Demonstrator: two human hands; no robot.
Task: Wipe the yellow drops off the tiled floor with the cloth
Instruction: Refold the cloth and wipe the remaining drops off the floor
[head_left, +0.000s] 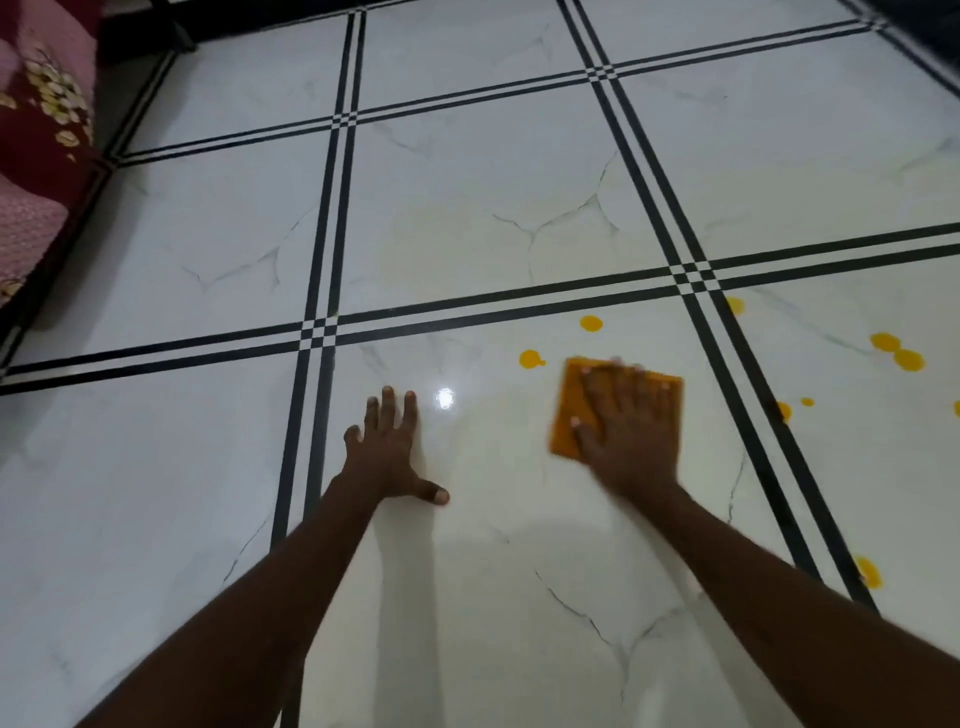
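At the far left edge a red and pink patterned fabric (36, 130) hangs down to the floor (467, 208), which is white marble-look tile crossed by double black lines (332, 208). The left hand (387, 447) lies flat on the tile just right of one such line, fingers straight and spread, thumb out to the side, holding nothing; it seems to prop the person up. A bright glare spot (445, 398) sits beside its fingertips. Further right, the right hand (631, 431) presses flat on the orange cloth (569, 410), fingers straight and spread over it, not curled round it. The cloth lies folded on the same tile, and its edges look blurred. Two drops (531, 359) lie just beyond the cloth's far left corner, the other being (591, 323). More drops sit past the next black line to the right: one on the line (735, 305), a joined pair (896, 351), small ones (784, 411) near the cloth's level, and one (868, 571) close by the right forearm.

Judging risks: since the cloth is only pinned by a flat palm, a quick stroke could let it slip or bunch; a soaked cloth could smear yellow into streaks or into the dark lines; the forearm could drag through the near drop; the left palm could slide on wet tile. Nothing stands between cloth and drops
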